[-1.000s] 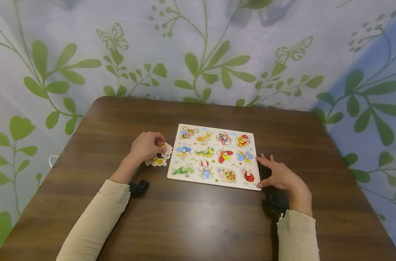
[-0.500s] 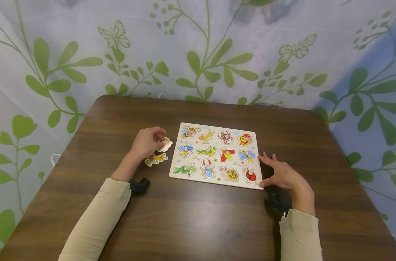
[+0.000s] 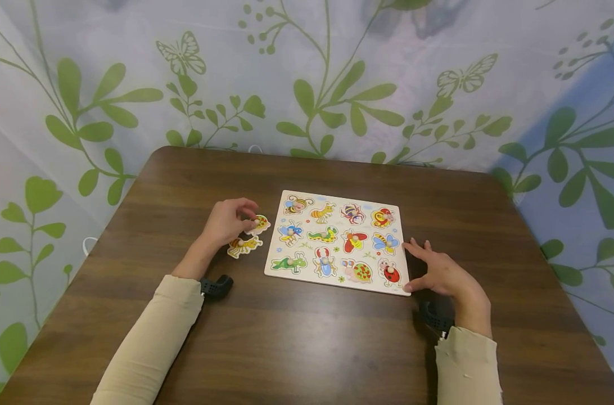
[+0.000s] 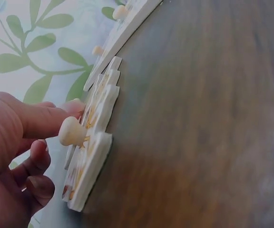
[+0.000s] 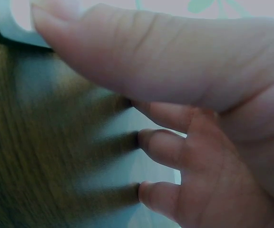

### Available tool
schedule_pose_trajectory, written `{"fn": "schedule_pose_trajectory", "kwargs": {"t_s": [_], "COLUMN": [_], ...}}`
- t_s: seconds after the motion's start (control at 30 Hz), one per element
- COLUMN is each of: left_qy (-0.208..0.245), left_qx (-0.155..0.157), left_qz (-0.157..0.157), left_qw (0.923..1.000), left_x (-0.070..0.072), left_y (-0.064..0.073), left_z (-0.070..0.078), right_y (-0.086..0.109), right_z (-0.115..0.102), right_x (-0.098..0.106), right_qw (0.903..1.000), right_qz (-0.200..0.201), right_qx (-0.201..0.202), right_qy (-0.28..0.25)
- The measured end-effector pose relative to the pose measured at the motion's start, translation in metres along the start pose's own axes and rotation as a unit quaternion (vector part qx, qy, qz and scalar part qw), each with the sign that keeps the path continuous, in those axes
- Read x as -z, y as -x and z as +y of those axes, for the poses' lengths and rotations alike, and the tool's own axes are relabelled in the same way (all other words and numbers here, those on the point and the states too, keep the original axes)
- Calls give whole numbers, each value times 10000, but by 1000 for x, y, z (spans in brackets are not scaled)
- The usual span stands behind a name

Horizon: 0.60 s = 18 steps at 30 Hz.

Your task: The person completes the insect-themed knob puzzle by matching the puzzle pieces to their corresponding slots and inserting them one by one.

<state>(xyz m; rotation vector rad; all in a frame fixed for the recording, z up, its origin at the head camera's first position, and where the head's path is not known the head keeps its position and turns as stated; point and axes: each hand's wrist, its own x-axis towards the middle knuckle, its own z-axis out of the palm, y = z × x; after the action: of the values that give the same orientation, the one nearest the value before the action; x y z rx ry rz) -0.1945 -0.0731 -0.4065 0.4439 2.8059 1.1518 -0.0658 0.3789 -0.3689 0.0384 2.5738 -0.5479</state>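
Note:
My left hand (image 3: 226,222) pinches a snail puzzle piece (image 3: 262,224) at its knob, low over the table left of the board. Just in front of it lies a yellow striped ant piece (image 3: 244,246), whose round knob (image 4: 72,131) stands close by my fingers in the left wrist view. The wooden peg puzzle board (image 3: 337,224) carries rows of insect pictures, most with knobs; its snail and ant pictures show none. My right hand (image 3: 441,273) has its thumb on the board's near right corner and a fingertip at the right edge, other fingers spread over the table.
The brown wooden table (image 3: 307,343) reaches back to a curtain (image 3: 266,67) printed with green leaves and butterflies. Black wrist-camera mounts (image 3: 217,286) sit at both wrists, close above the tabletop.
My left hand has turned the snail piece, which looked pale with glare half a second ago and now shows its green and red shell. The right hand stays at the board.

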Motion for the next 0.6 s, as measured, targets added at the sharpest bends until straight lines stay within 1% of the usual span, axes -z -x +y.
{"fn": "schedule_pose_trajectory", "kwargs": {"t_s": [0.13, 0.27, 0.33, 0.43, 0.6], "left_qy": [-195, -307, -250, -132, 87], "left_qx": [-9, -140, -258, -347, -292], "left_qz": [35, 74, 72, 33, 7], "left_qw": [9998, 9994, 9993, 9993, 9995], "left_x": [-3, -7, -8, -8, -8], "left_y": [-1, -2, -3, -3, -3], "left_z": [1, 2, 1, -1, -5], "right_y": [0, 0, 0, 0, 0], "right_z": [0, 0, 0, 0, -1], "right_x": [0, 0, 0, 0, 0], "right_qw": [10000, 10000, 10000, 10000, 10000], "right_qz": [-6, -11, -5, 6, 15], "right_qx": [-21, -52, -56, -64, -47], "right_qy": [-20, -38, -38, -45, -48]}}
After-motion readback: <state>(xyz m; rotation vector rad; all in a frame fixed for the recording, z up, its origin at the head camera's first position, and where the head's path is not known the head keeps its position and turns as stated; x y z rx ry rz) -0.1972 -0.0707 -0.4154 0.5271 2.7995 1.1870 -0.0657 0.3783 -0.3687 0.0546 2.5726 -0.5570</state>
